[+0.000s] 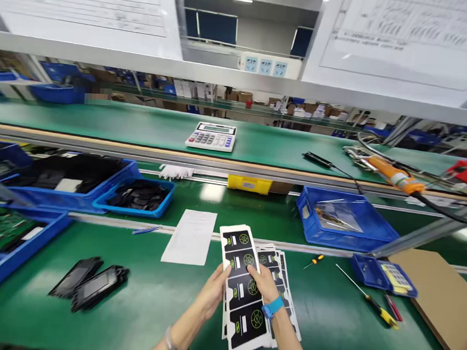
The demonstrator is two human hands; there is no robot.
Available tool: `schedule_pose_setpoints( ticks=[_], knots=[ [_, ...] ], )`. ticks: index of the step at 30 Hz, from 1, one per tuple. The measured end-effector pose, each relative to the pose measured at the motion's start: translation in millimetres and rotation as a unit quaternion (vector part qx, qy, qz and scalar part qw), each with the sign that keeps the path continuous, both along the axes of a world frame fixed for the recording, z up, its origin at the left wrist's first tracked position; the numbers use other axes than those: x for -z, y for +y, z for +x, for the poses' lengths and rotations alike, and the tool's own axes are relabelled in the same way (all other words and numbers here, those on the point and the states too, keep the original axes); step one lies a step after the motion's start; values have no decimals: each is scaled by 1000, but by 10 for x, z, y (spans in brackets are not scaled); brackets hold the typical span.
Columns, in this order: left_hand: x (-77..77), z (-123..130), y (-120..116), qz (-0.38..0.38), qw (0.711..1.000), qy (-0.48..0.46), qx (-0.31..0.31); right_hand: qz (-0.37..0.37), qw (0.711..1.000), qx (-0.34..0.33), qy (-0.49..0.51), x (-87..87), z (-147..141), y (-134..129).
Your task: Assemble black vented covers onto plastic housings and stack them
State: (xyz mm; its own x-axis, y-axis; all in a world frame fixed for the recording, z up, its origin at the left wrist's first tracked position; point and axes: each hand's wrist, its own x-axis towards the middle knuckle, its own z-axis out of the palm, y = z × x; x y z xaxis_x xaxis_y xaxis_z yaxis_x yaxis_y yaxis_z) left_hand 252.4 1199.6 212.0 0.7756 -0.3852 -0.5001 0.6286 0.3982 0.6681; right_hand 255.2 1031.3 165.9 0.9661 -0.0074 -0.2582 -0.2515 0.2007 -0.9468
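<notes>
White-bordered sheet of four black panels (246, 297) lies between your two hands, its upper end leaning toward eleven o'clock. Your left hand (214, 288) pinches its edge at nine o'clock, thumb on the face; your right hand (266, 286) clasps it from three o'clock, thumb by the second panel from the top. Your fingers underneath are hidden.

The sheet looks thin and flat, a long strip; each dark rectangle carries a yellow-green ring design, a small white oblong and a little green mark. More printed black-and-white sheets (286, 285) fan out partly beneath it, toward three o'clock. A bright blue watch (273, 306) circles your right wrist, a silvery bangle (173, 345) your left.

Beneath everything spreads a smooth, glossy green work surface (148, 306). Between ten and eleven o'clock you have a plain white paper (190, 237); at nine, two black angular housings (94, 288) with greyish windows, touching. At two o'clock sits a short screwdriver with an orange-and-black handle (315, 260), and beyond it a rectangular blue plastic bin (332, 237) holding a clear bag.
</notes>
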Motion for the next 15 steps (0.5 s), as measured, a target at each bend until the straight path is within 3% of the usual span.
schedule_pose_setpoints(
  ticks=[3, 5, 9, 12, 15],
  knots=[
    [492, 80, -464, -29, 999, 9, -14, -126, 992, 23, -20, 255, -16, -451],
    [867, 118, -727, -6, 1000, -3, 20, -248, 968, 33, 31, 449, -46, -701],
    [1525, 190, -1049, 212, 972, 47, 90, -455, 856, 88, 230, 895, -109, -1043],
    [1815, 286, -1221, 269, 956, 70, 94, -512, 800, 92, 298, 1239, -125, -1229],
    [1950, 415, -1391, 266, 954, 79, 114, -517, 806, 99, 272, 1506, -89, -1417]
  ],
)
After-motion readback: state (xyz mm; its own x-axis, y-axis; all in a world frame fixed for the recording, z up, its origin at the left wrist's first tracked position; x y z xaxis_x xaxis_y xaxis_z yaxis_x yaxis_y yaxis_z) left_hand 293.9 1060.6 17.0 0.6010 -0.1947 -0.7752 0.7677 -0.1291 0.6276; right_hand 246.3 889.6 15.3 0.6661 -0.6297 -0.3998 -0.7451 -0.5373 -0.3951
